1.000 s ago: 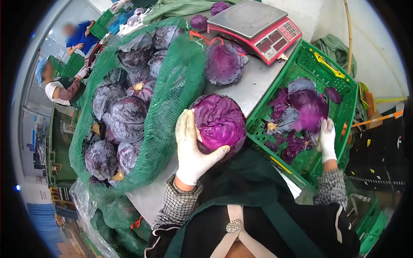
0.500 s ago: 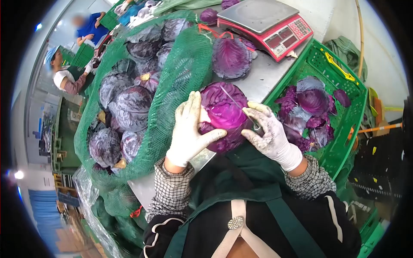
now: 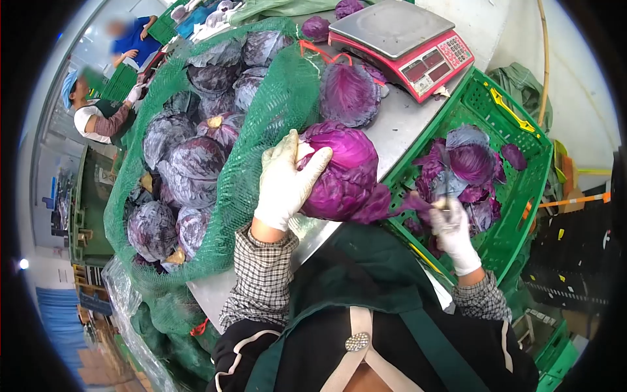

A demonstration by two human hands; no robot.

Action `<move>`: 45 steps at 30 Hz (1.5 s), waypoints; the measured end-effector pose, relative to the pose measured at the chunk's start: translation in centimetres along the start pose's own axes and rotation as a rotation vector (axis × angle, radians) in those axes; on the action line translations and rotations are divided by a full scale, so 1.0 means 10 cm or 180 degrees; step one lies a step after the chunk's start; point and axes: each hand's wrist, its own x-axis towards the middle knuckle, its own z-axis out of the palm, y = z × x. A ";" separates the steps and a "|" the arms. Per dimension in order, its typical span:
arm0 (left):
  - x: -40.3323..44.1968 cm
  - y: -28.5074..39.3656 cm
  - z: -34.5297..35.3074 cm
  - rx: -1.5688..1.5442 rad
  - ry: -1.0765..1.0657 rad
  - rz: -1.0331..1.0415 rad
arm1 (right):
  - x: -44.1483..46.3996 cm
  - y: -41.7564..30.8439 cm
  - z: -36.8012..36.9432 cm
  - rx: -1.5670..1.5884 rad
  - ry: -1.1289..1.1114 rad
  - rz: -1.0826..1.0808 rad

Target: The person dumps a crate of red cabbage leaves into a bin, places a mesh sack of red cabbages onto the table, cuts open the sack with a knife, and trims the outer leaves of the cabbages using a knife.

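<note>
A peeled red cabbage (image 3: 343, 173), glossy purple, is in front of me at the table's edge. My left hand (image 3: 287, 179), in a stained white glove, grips its left side with the thumb over the pale stem end. My right hand (image 3: 452, 232), also gloved and somewhat blurred, is closed over the crate's near side. It pinches a torn cabbage leaf (image 3: 392, 206) that stretches back to the cabbage's lower right. A thin knife blade (image 3: 446, 166) seems to point up from this hand; blur hides its handle.
A green mesh sack (image 3: 261, 140) of dark cabbages stands left. A green crate (image 3: 522, 212) with loose leaves is at right. A red scale (image 3: 418, 65) and a big leaf (image 3: 349, 95) lie on the metal table (image 3: 401, 127). Two people work at far left.
My right hand has moved right and down from the cabbage toward the crate, pulling an outer leaf away. My left hand still holds the cabbage, which has turned slightly.
</note>
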 end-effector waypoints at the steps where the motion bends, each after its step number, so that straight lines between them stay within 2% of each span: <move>1: -0.02 0.01 -0.01 0.0031 0.0046 0.0026 | -0.01 0.10 -0.16 0.0098 0.0384 0.0375; 2: -0.04 0.02 0.00 0.0060 0.0078 0.0064 | 0.02 0.04 -0.31 0.0054 0.0941 0.1120; 3: -0.04 0.04 0.00 0.0087 0.0116 0.0123 | 0.05 0.44 -0.56 0.0139 0.1342 0.0875; 4: -0.03 0.07 0.00 0.0238 0.0126 0.0380 | 0.06 0.64 -0.79 -0.0012 0.1294 0.0430; 5: -0.04 0.10 0.00 0.0398 0.0135 0.0633 | 0.15 1.01 -0.95 -0.0655 0.1322 -0.0619; 7: -0.08 0.20 -0.01 0.0574 0.0009 0.1082 | 0.15 0.00 -0.62 -0.0037 0.0986 0.0454; 9: 0.01 0.27 -0.04 0.0196 -0.0213 0.1884 | 0.28 -0.32 -0.32 -0.0125 0.0509 0.0064; 11: 0.03 0.36 -0.10 -0.0123 -0.0423 0.2116 | 0.36 -0.73 0.02 0.0170 0.0136 -0.0122; 13: -0.02 0.36 -0.16 0.0247 -0.0300 0.2053 | 0.47 -0.86 0.26 0.0375 -0.0190 -0.0319; 14: -0.07 0.32 -0.17 0.0470 -0.0477 0.1840 | 0.48 -0.95 0.35 0.0382 -0.0346 -0.0202; 16: -0.09 0.25 -0.15 0.0261 -0.0764 0.1770 | 0.44 -0.97 0.38 0.0665 -0.0650 0.0153; 19: -0.21 0.42 -0.07 0.0422 -0.0579 0.1525 | 0.41 -0.75 0.46 0.0063 -0.0337 -0.1241; 21: -0.28 0.52 0.04 0.0515 -0.0367 0.1356 | 0.36 -0.80 0.45 -0.0163 -0.0319 -0.1083; 23: -0.30 0.57 0.12 0.0562 -0.0139 0.1260 | 0.38 -0.76 0.46 -0.0564 -0.0159 -0.1404; 28: -0.24 0.56 0.12 0.0563 -0.0189 0.1484 | 0.36 -0.88 0.37 -0.1444 -0.0290 -0.2070; 32: -0.23 0.68 0.15 0.0673 -0.0168 0.1453 | 0.45 -1.05 0.34 -0.2092 -0.0717 -0.1812; 35: -0.23 0.75 0.19 0.0721 -0.0176 0.1356 | 0.58 -1.10 0.31 -0.1900 -0.0806 -0.2134; 36: -0.23 0.77 0.20 0.0711 -0.0217 0.1267 | 0.67 -1.06 0.30 -0.2206 -0.0706 -0.2365; 37: -0.24 0.80 0.21 0.0699 -0.0263 0.1171 | 0.78 -1.03 0.29 -0.2092 -0.0461 -0.2771; 39: -0.24 0.81 0.23 0.0672 -0.0211 0.1186 | 0.87 -1.18 0.24 -0.2081 -0.0638 -0.2330; 40: -0.22 0.80 0.24 0.0657 -0.0170 0.1209 | 0.93 -1.18 0.26 -0.2000 -0.0577 -0.2409; 43: -0.21 0.74 0.27 0.0539 -0.0053 0.1303 | 1.01 -1.28 0.30 -0.2390 -0.0845 -0.1962; 45: -0.23 0.69 0.26 0.0537 0.0016 0.1334 | 1.08 -1.26 0.38 -0.2625 -0.0660 -0.2162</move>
